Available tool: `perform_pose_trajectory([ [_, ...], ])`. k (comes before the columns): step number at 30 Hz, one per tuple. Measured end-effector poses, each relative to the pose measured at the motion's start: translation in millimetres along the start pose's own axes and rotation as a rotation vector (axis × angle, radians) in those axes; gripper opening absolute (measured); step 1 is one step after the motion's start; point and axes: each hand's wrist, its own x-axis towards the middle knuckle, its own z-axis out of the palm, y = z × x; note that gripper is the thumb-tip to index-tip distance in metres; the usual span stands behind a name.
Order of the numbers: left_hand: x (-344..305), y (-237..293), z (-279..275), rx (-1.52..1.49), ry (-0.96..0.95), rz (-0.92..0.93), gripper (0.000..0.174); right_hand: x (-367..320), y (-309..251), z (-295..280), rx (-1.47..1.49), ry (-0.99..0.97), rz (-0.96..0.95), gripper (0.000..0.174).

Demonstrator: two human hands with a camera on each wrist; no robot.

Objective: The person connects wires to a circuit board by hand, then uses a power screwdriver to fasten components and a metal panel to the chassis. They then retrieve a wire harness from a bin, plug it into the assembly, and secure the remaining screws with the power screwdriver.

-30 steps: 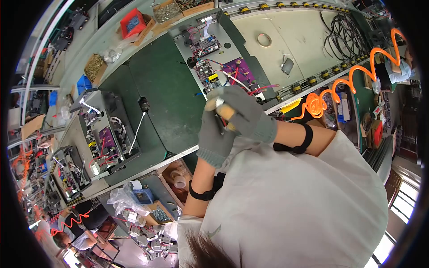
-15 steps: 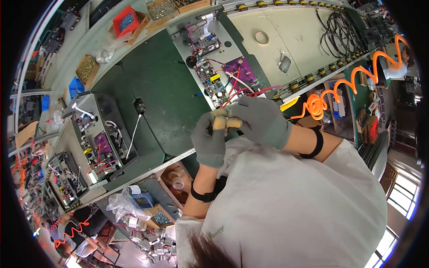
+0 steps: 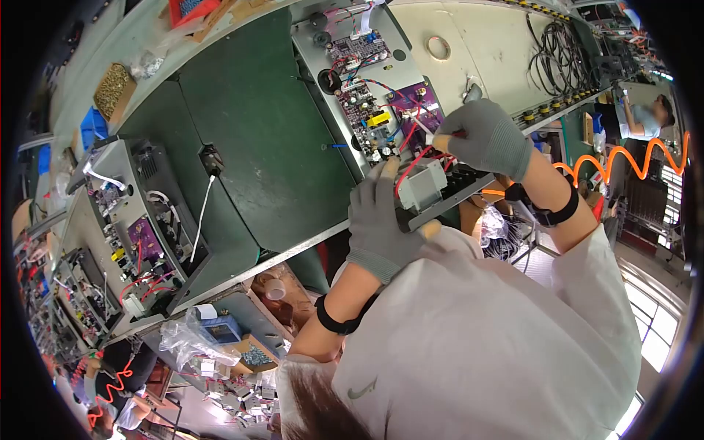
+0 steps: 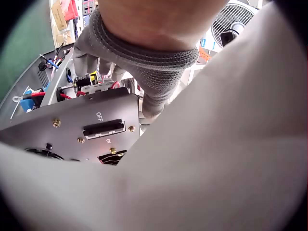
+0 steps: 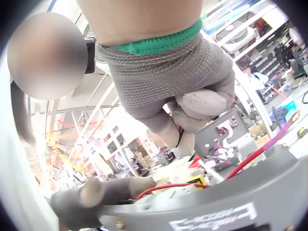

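An open metal chassis (image 3: pixel 343 125) with circuit boards lies before me, a purple board (image 3: pixel 424 103) on its right side. My gloved left hand (image 3: pixel 381 227) grips its near end, fingers over the inside and thumb outside. The left wrist view shows that end panel (image 4: pixel 67 120), with "OFF" lettering and brass screws. Beside these fingers sits a grey metal box (image 3: pixel 424 187), a red wire (image 3: pixel 408 172) arching over it. My gloved right hand (image 3: pixel 488 139) is above the chassis's right side, fingers curled. In the right wrist view it pinches a thin dark-and-red piece (image 5: pixel 179 135), mostly hidden.
Another open chassis (image 3: pixel 139 220) stands at the left, a white cable (image 3: pixel 202 220) lying beside it. Beyond my right hand are a tape roll (image 3: pixel 438 48) and coiled black cables (image 3: pixel 554 62). An orange coiled hose (image 3: pixel 623 158) hangs at the right. Below the bench edge lies plastic wrap (image 3: pixel 191 341).
My hands, close together before my body earlier, have parted. The left moved onto the chassis's near end; the right moved up and rightward over it. The head view has shifted, and the grey box now shows.
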Motion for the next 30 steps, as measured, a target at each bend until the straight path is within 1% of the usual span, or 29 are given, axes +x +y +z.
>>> perform_pose_trajectory([
  [1, 1, -4, 1, -0.009, -0.078, -0.008, 0.089, 5, -3, 0, 0.004, -0.004, 0.055, 0.021],
  [2, 1, -5, 2, 0.015, -0.101, -0.006, 0.086, 12, -1, 4, -0.007, -0.015, 0.056, 0.021],
  [4, 4, -2, -2, 0.028, -0.088, 0.015, 0.083, 24, 3, 13, -0.112, 0.101, -0.084, 0.02],
  [5, 6, -2, -2, 0.053, -0.077, 0.043, 0.08, 28, 0, 12, -0.122, 0.091, -0.083, 0.02],
  [6, 6, -6, 0, 0.042, -0.076, 0.036, 0.08, 32, -9, 9, -0.186, -0.027, -0.03, 0.019],
  [7, 5, -9, 3, 0.021, -0.066, 0.041, 0.076, 35, -15, 6, -0.25, -0.145, 0.023, 0.019],
  [8, 5, -12, 5, 0.001, -0.055, 0.047, 0.072, 36, -18, 4, -0.259, -0.152, 0.026, 0.019],
  [9, 6, -13, 4, -0.01, -0.054, 0.043, 0.072, 36, -20, 3, -0.339, -0.178, -0.04, 0.018],
  [10, 6, -12, 3, -0.04, -0.091, 0.022, 0.072, 35, -22, 4, -0.418, -0.206, -0.106, 0.018],
  [11, 7, -11, 1, -0.071, -0.13, 0.001, 0.072, 33, -23, 7, -0.425, -0.214, -0.103, 0.018],
  [12, 8, -11, -1, -0.081, -0.129, -0.004, 0.072, 29, -23, 11, -0.369, -0.208, -0.168, 0.018],
  [13, 8, -10, -2, -0.077, -0.117, 0.004, 0.068, 27, -24, 13, -0.313, -0.203, -0.233, 0.018],
  [14, 9, -9, -4, -0.073, -0.104, 0.01, 0.065, 28, -28, 14, -0.319, -0.174, -0.22, 0.021],
  [15, 8, -8, -5, -0.081, -0.104, 0.004, 0.065, 33, -26, 17, -0.324, -0.183, -0.218, 0.021],
  [17, 9, -9, -8, -0.06, -0.108, 0.022, 0.061, 47, -18, 26, -0.59, -0.3, -0.007, 0.024],
  [18, 10, -8, -9, -0.055, -0.085, 0.04, 0.058, 51, -14, 27, -0.594, -0.306, -0.006, 0.024],
  [20, 11, -10, -8, -0.042, -0.083, 0.052, 0.058, 55, -6, 26, -0.477, -0.413, 0.022, 0.025],
  [21, 11, -10, -7, -0.024, -0.082, 0.07, 0.059, 57, -6, 26, -0.479, -0.418, 0.025, 0.025],
  [22, 12, -11, -6, -0.029, -0.082, 0.067, 0.059, 59, -8, 25, -0.49, -0.462, 0.035, 0.026],
  [23, 11, -11, -5, -0.015, -0.078, 0.063, 0.057, 61, -9, 24, -0.501, -0.507, 0.045, 0.027],
  [24, 11, -11, -5, -0.001, -0.076, 0.06, 0.055, 63, -11, 23, -0.502, -0.511, 0.05, 0.027],
  [26, 11, -13, -3, -0.014, -0.067, 0.068, 0.055, 66, -14, 21, -0.476, -0.603, 0.082, 0.028],
  [28, 11, -13, -3, -0.025, -0.056, 0.074, 0.055, 69, -9, 23, -0.492, -0.619, 0.059, 0.028],
  [30, 13, -12, -6, -0.036, -0.093, 0.055, 0.057, 71, -4, 22, -0.506, -0.637, 0.036, 0.028],
])
